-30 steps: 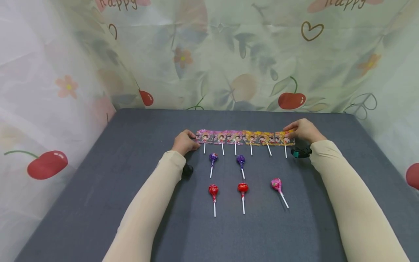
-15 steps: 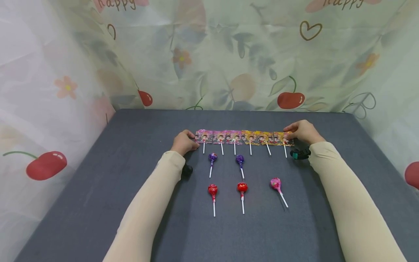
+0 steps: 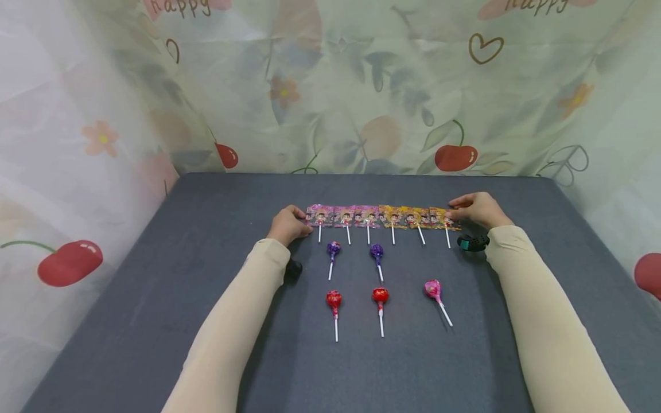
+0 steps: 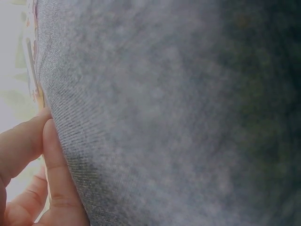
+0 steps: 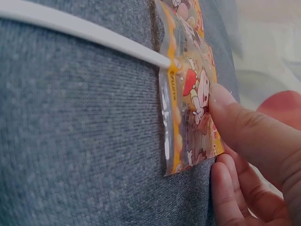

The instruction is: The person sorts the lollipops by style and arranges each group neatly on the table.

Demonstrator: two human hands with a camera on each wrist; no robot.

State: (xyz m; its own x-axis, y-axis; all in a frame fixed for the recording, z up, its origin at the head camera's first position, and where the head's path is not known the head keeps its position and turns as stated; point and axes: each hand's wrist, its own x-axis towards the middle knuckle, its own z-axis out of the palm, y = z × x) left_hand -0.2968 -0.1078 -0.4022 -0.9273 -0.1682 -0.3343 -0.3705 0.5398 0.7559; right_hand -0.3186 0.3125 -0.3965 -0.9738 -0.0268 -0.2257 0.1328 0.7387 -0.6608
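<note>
Flat-wrapped lollipops lie side by side in a row, three pink [image 3: 343, 217] on the left and three yellow [image 3: 392, 217] on the right, sticks toward me. My left hand [image 3: 289, 226] touches the outer edge of the leftmost pink one; in the left wrist view its thumb and fingertips come close together beside the wrapper. My right hand [image 3: 480, 210] is at the rightmost yellow lollipop [image 5: 195, 101]. Its thumb [image 5: 249, 117] touches that wrapper's face, while the other fingers rest beside its edge, on the cloth.
Nearer me lie two purple ball lollipops [image 3: 376, 251], two red ones [image 3: 380, 295] and one tilted pink one [image 3: 432, 289]. Dark grey cloth covers the table [image 3: 206, 287]. A printed curtain [image 3: 341, 86] hangs behind and at both sides.
The view has shifted slightly. My right hand has eased a little to the right against the yellow wrapper; my left hand stays at the row's left end. The lollipops keep their arrangement.
</note>
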